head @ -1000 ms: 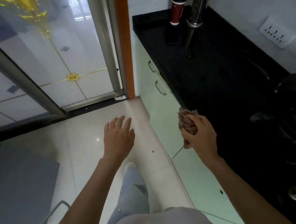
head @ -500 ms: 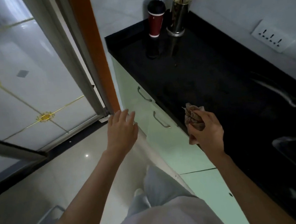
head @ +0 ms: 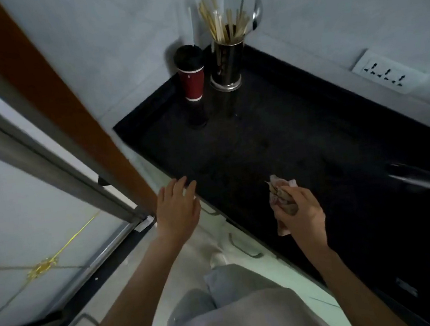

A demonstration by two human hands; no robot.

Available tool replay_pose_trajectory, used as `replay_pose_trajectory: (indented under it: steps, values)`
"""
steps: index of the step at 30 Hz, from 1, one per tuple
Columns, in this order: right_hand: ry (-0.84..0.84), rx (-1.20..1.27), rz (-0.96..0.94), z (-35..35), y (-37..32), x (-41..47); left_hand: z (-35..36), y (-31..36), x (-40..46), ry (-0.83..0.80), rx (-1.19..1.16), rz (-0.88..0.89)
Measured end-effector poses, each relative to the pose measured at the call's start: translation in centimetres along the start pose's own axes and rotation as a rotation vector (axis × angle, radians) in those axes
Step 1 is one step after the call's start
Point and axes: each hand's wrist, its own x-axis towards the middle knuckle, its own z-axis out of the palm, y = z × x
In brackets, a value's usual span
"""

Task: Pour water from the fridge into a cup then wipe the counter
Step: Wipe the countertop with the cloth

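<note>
My right hand (head: 300, 210) grips a crumpled brownish cloth (head: 281, 193) above the near part of the black counter (head: 273, 138). Whether the cloth touches the counter, I cannot tell. My left hand (head: 177, 210) hovers with straight, spread fingers at the counter's front left edge and holds nothing. A red cup with a black lid (head: 191, 74) stands upright in the far corner of the counter, well beyond both hands.
A steel holder full of chopsticks and a spoon (head: 227, 60) stands right of the red cup. A wall socket (head: 388, 75) sits at the right. Pale green drawers with handles (head: 242, 246) run under the counter. An orange door frame (head: 44, 103) and sliding glass door (head: 25, 228) are at the left.
The view has swung right and closer to the counter. My right hand has carried the cloth over the counter top, and my left hand has come up to the counter's edge.
</note>
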Motion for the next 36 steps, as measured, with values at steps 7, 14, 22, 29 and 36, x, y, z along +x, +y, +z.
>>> replay_pose_trajectory:
  steps: [7, 14, 22, 29, 36]
  values:
    - [0.026, -0.032, 0.144, 1.6, -1.2, 1.4, 1.4, -1.2, 6.2, -0.092, 0.002, 0.139]
    - [0.159, -0.126, 0.358, 2.6, -3.1, 0.6, 2.9, -0.8, 11.7, -0.212, -0.014, 0.413]
    - [0.392, -0.159, 0.676, 2.8, -4.2, -1.1, 4.6, 2.4, 15.6, -0.266, -0.071, 0.712]
    - [0.487, -0.172, 0.815, 2.0, -3.1, -1.8, 7.2, 7.4, 15.1, -0.335, -0.108, 0.846]
    - [0.446, -0.231, 0.908, 0.6, 0.4, -1.0, 9.5, 10.9, 17.2, -0.297, -0.098, 0.887]
